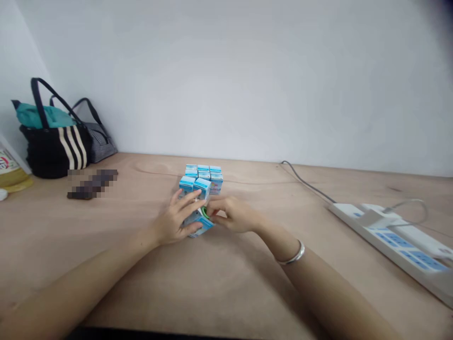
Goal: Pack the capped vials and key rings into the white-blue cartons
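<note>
My left hand [177,219] wraps around a small blue and white carton [198,225] tilted on the wooden table [226,283]. My right hand [231,215] pinches at the carton's top, where a green ring or cap [204,212] shows; a silver bangle [293,257] sits on that wrist. Just behind the hands stand several more identical blue and white cartons [203,178], packed upright in a tight group.
A black striped tote bag [53,137] with teal cloth and a grey bag [99,139] stand at the far left by the wall. A blurred dark object [92,184] lies near them. A white power strip [392,241] with a cable lies at the right.
</note>
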Tool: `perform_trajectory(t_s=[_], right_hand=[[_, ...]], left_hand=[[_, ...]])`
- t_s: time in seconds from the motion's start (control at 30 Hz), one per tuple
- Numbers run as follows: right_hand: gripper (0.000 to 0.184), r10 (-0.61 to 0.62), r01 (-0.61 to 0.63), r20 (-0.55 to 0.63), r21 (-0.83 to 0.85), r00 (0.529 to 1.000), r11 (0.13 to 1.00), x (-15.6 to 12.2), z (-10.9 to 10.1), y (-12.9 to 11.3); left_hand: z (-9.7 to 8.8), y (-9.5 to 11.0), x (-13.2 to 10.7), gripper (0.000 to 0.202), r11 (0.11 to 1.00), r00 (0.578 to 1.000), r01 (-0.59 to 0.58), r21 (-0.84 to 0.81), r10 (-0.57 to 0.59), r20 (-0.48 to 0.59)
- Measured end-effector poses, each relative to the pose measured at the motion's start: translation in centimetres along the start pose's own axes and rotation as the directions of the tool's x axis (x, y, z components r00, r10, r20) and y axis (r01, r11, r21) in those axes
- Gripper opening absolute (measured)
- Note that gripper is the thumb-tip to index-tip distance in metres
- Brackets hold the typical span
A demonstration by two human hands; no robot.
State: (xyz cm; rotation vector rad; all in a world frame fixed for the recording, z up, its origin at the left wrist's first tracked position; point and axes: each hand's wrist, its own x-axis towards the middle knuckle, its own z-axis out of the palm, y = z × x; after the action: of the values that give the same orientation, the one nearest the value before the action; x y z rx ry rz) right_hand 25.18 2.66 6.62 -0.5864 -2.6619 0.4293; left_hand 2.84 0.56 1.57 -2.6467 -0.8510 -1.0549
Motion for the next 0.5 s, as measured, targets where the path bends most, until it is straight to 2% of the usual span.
perform_trajectory(t_s=[0.13, 0.27, 0.37, 0.5], right_hand=[[0.005, 0.066, -0.053, -0.072, 0.16, 0.995, 0.986, -2.0, 1.3, 1.5], [0.018, 0.119, -0.103, -0.05, 0.242, 0.992, 0.965, -3.2, 3.2, 2.4], [0.02, 0.125, -0.101, -0.077, 0.256, 0.989, 0.961, -3.2, 3.8, 2.6], [0.018, 0.159, -0.134, -0.169, 0.146, 0.973, 0.98, -2.5, 4.2, 2.5]], left_hand=[[0.5, 0.4, 0.5, 0.047, 1.0, 0.991, 0.008, 0.001, -0.008, 0.131], [0.8, 0.7, 0.5, 0.044, 1.0, 0.969, -0.012, -0.029, 0.019, 0.246], [0.8, 0.6, 0.3, 0.044, 0.999, 0.967, 0.014, -0.034, -0.005, 0.256], [0.9, 0.3, 0.2, 0.037, 0.999, 0.977, 0.03, -0.039, -0.021, 0.214]])
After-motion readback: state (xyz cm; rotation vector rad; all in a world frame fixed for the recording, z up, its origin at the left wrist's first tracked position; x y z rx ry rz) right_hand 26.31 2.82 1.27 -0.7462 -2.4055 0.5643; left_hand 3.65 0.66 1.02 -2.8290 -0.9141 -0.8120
